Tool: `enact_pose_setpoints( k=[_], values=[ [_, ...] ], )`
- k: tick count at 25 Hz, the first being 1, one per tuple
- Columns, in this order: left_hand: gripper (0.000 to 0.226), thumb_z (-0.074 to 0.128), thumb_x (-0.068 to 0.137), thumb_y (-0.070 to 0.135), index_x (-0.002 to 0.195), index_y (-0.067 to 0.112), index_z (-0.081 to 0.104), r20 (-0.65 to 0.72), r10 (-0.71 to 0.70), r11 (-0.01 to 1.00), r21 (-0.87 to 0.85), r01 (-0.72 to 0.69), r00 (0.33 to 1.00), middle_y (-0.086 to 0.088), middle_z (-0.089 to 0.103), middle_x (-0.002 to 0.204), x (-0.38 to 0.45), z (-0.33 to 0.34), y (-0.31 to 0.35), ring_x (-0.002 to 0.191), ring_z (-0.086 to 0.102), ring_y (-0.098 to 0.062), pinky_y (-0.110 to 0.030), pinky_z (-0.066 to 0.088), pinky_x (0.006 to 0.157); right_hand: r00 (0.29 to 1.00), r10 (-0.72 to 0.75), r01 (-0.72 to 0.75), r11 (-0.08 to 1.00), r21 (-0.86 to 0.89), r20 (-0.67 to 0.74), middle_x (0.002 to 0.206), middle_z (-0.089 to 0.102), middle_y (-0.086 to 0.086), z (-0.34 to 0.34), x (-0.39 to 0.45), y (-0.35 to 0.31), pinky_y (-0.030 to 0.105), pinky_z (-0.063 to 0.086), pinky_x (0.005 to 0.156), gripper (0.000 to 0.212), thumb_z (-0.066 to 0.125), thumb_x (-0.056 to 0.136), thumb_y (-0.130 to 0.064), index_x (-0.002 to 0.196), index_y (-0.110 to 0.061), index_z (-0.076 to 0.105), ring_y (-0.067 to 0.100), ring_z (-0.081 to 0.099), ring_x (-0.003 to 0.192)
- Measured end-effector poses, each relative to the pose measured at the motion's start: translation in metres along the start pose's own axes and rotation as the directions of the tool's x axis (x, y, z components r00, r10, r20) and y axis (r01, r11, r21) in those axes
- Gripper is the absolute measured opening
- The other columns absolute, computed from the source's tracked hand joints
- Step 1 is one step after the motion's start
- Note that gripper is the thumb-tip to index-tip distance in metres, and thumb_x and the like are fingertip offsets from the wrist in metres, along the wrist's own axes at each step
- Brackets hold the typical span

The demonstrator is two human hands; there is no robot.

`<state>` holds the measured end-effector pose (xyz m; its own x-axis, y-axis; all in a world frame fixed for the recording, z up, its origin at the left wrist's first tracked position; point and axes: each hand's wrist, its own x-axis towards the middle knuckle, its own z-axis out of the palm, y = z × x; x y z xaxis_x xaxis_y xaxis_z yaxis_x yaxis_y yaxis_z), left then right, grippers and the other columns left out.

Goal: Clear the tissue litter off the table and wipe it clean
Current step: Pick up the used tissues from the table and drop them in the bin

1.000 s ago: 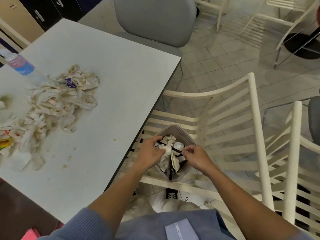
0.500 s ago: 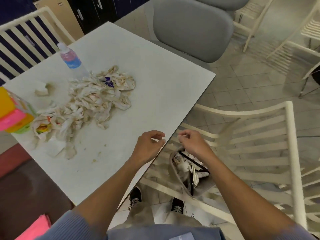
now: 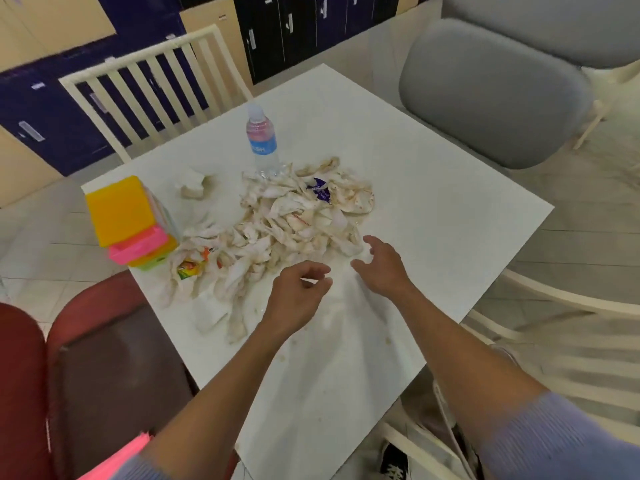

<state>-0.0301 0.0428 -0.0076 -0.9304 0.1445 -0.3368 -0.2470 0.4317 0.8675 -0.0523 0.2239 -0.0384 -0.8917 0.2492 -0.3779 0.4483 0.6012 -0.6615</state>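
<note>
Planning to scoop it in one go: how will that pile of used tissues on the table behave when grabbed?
The tissue pile looks limp and crumpled, so it should compress easily. It is loose separate strips, so pieces will probably drop. The stains suggest dampness; some may cling to the table.

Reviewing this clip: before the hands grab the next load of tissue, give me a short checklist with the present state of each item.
1. Both hands free of a load: ok. The left hand has loosely curled fingers and holds nothing; the right hand is spread and holds nothing.
2. Tissue within reach: ok. The tissue pile lies just beyond the fingertips.
3. Water bottle clear of the grab: not ok. It stands upright at the pile's far edge, touching or nearly touching it.
4. Coloured boxes clear: not ok. Tissue lies right beside them.
5. Bin ready to receive: cannot tell, not in view.
6. Table ready for wiping: not ok, litter and crumbs remain.
</note>
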Motion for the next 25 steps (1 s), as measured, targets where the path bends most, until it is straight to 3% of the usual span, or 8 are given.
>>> enact_pose_setpoints(
  k=[4,7,11,16,18,21,23,25],
  values=[
    [0.01,0.069,0.086,0.025,0.091,0.034,0.069,-0.006,-0.009,1.0,-0.029,0.009,1.0,0.013,0.068,0.098,0.021,-0.022,-0.015,0.068,0.062,-0.002,-0.01,0.048,0.059,0.999,0.012,-0.014,0.999,-0.05,-0.031,0.14,0.046,0.01,0.022,0.033,-0.012,0.035,0.04,0.098,0.076,0.067,0.086,-0.035,0.149,-0.021,0.026,0.028,0.047,0.127],
    [0.011,0.069,0.086,0.023,0.09,0.034,0.069,-0.007,-0.038,0.998,-0.052,0.038,0.999,0.012,0.068,0.097,0.033,-0.033,-0.025,0.064,0.059,0.001,-0.01,0.049,0.059,0.989,0.036,-0.041,0.999,-0.03,-0.147,0.125,0.06,0.008,0.031,0.039,-0.016,0.035,0.044,0.087,0.062,0.064,0.088,-0.03,0.143,-0.022,0.036,0.028,0.056,0.114],
    [0.01,0.068,0.087,0.024,0.092,0.033,0.069,0.009,-0.062,0.996,-0.064,0.062,0.998,0.013,0.068,0.097,0.04,-0.04,-0.027,0.068,0.059,-0.003,-0.014,0.049,0.062,0.933,0.177,-0.115,0.972,0.206,-0.314,0.091,0.06,-0.003,0.023,0.019,-0.017,0.022,0.041,0.066,0.05,0.057,0.088,-0.01,0.135,-0.021,0.044,0.017,0.059,0.083],
    [0.012,0.069,0.086,0.019,0.093,0.029,0.071,0.043,-0.028,0.988,-0.148,0.034,0.999,0.007,0.069,0.095,0.045,-0.033,-0.019,0.066,0.059,-0.004,-0.012,0.049,0.059,0.834,0.271,-0.04,0.899,0.437,-0.48,0.093,0.065,-0.003,-0.002,-0.016,-0.009,0.024,0.044,0.067,0.023,0.056,0.087,-0.007,0.104,-0.02,0.065,0.019,0.062,0.086],
    [0.015,0.07,0.085,0.02,0.098,0.027,0.071,0.078,-0.017,0.982,-0.188,0.032,0.997,0.004,0.069,0.097,0.045,-0.027,-0.014,0.069,0.06,-0.004,-0.017,0.051,0.063,0.834,0.26,0.01,0.874,0.485,-0.486,0.091,0.069,-0.01,-0.01,-0.028,-0.012,0.025,0.047,0.072,0.025,0.055,0.085,-0.005,0.088,-0.026,0.067,0.016,0.063,0.087],
    [0.033,0.072,0.084,0.032,0.117,0.032,0.065,0.165,-0.001,0.968,-0.246,0.042,0.986,0.005,0.065,0.108,0.044,-0.019,-0.012,0.088,0.064,-0.007,-0.024,0.055,0.079,0.873,0.247,0.043,0.82,0.57,-0.421,0.086,0.069,-0.008,-0.015,-0.044,-0.024,0.029,0.052,0.068,0.028,0.059,0.083,-0.001,0.083,-0.027,0.068,0.013,0.062,0.074],
    [0.05,0.069,0.085,0.042,0.132,0.036,0.055,0.246,-0.009,0.96,-0.268,0.077,0.969,0.009,0.06,0.119,0.042,-0.015,-0.012,0.104,0.062,-0.007,-0.029,0.053,0.091,0.92,0.216,0.043,0.774,0.632,-0.326,0.082,0.07,-0.004,-0.01,-0.053,-0.031,0.028,0.053,0.066,0.025,0.061,0.081,0.003,0.082,-0.02,0.071,0.011,0.061,0.067],
    [0.052,0.065,0.088,0.041,0.137,0.032,0.052,0.325,0.005,0.938,-0.33,0.109,0.946,0.008,0.061,0.125,0.038,-0.014,-0.013,0.111,0.061,-0.007,-0.032,0.052,0.097,0.969,0.152,0.012,0.757,0.654,-0.194,0.079,0.072,-0.001,0.0,-0.059,-0.039,0.029,0.056,0.068,0.019,0.065,0.081,0.002,0.083,-0.015,0.073,0.012,0.065,0.068]
  ],
)
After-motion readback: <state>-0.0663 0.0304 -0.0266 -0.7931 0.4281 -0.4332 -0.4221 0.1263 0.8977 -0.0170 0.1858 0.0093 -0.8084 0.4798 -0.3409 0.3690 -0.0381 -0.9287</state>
